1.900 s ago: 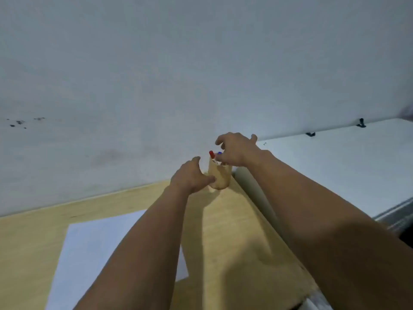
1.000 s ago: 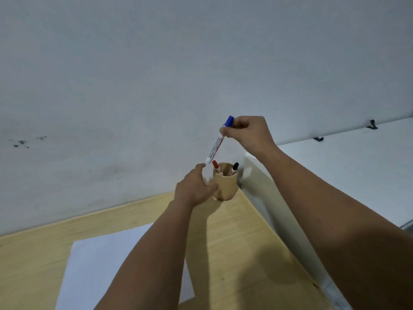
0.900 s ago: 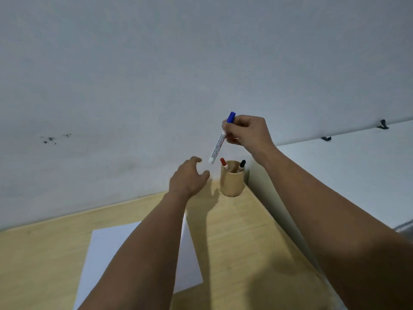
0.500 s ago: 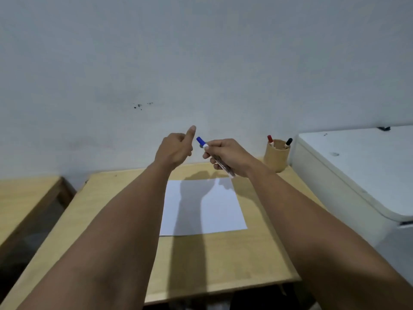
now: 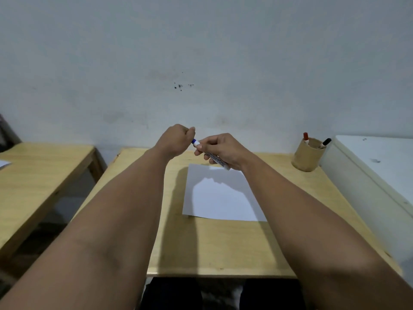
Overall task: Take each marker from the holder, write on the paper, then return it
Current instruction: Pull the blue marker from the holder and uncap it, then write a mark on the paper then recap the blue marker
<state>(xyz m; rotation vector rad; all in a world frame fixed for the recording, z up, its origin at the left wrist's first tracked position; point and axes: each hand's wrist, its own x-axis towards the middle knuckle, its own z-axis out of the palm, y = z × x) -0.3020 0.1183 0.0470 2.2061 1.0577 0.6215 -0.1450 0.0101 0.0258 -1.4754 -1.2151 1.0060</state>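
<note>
Head view, the only one. Both hands are raised above the far half of the table [image 5: 207,247], meeting over the top edge of the paper [image 5: 220,198]. The right hand [image 5: 223,151] is wrapped around the barrel of the blue marker [image 5: 215,158], which slants from the lower right up to the left, its cap end pointing at the left hand [image 5: 177,140]. The left hand is curled shut on the blue cap [image 5: 193,141], of which only a sliver shows between the two fists. This arrangement looks like an uncapping grip: one hand steadies the body, the other pulls the cap straight off along the marker's line. I judge the cap is on or just parting; the join is too hidden to tell.

The paper lies flat and square in front of the person, right under the hands, so the tip can drop to it with little travel. It appears blank. The holder [image 5: 307,156] stands at the table's far right corner, against a white cabinet [image 5: 375,175], well apart from the paper, which keeps the writing area free.

Count: one sheet on this table, one holder, three markers in all. One is in hand, two stand in the holder, a red-capped marker [image 5: 305,137] leaning left and a black-capped marker [image 5: 325,142] leaning right. Two tables are visible, with a second table [image 5: 38,175] to the left.
</note>
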